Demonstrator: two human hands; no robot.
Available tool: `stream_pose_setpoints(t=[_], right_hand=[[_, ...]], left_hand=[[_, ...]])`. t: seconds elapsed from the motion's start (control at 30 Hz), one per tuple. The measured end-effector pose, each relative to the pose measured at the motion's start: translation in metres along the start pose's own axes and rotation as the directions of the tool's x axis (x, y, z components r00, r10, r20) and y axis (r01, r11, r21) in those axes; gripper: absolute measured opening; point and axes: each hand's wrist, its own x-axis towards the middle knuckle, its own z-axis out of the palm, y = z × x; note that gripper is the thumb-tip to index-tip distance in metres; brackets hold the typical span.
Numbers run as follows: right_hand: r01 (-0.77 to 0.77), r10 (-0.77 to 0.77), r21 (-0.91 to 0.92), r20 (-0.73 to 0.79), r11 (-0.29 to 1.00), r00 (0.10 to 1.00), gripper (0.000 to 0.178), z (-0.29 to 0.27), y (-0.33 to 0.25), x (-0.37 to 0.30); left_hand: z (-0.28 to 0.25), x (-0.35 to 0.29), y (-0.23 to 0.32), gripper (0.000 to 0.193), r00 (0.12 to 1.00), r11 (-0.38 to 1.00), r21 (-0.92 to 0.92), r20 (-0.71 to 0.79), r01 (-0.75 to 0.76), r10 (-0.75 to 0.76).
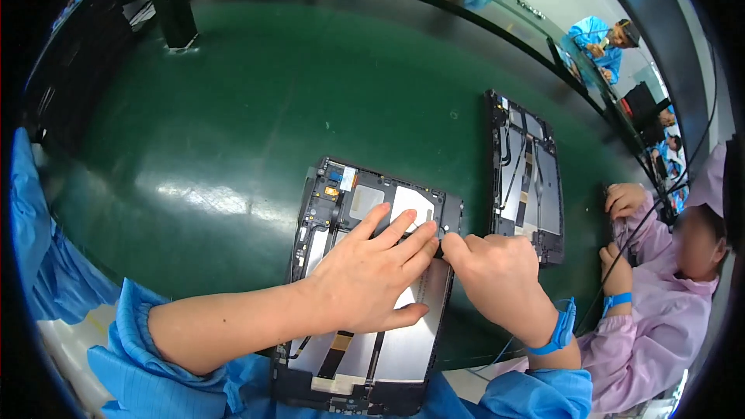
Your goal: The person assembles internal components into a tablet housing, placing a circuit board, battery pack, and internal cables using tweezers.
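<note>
An opened tablet [407,353] lies at the table's near edge, its inside facing up, with silver battery plates, dark ribbon cables and a black frame. Across its middle my left hand [365,271] rests flat, fingers stretched toward the upper right. My right hand [497,268] is closed at the tablet's upper right edge, its thumb and forefinger close to the left fingertips. Something small and dark shows at that pinch, too hidden to name. A blue wrist strap [563,326] with a thin cord circles my right wrist.
A second opened tablet [548,178] lies right of mine on the green table [233,109]. At the right sits a co-worker in a pink smock [644,341], both hands at a dark object on the table edge. A dark post [169,0] rises at the back left. Black cables hang at the right.
</note>
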Motion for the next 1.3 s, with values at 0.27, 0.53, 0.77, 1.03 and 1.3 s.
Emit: stream_pose_setpoints(t=[0.27,0.53,0.77,1.03,1.3], right_hand=[[-0.225,0.269,0.238,-0.174,0.945,0.947,0.015,0.018,-0.004,-0.023],[-0.177,0.262,0.373,-0.189,0.911,0.946,0.013,0.027,-0.003,-0.02],[-0.255,0.273,0.291,-0.023,0.922,0.962,0.012,0.015,-0.004,-0.011],[-0.132,0.113,0.089,0.197,0.987,0.974,0.013,-0.012,-0.001,0.012],[-0.306,0.343,0.267,-0.104,0.914,0.934,0.018,0.012,-0.006,-0.012]], left_hand=[[0.002,0.002,0.004,0.06,1.0,0.998,0.062,0.011,-0.002,0.001],[0.002,0.001,0.0,0.061,1.0,1.0,0.025,0.004,0.002,-0.002],[-0.002,0.003,-0.001,0.061,1.0,1.0,-0.009,0.022,0.012,-0.012],[-0.004,0.002,0.001,0.059,0.999,0.999,-0.003,0.0,0.032,-0.032],[-0.004,0.001,0.002,0.06,0.999,1.0,0.013,-0.036,0.019,-0.018]])
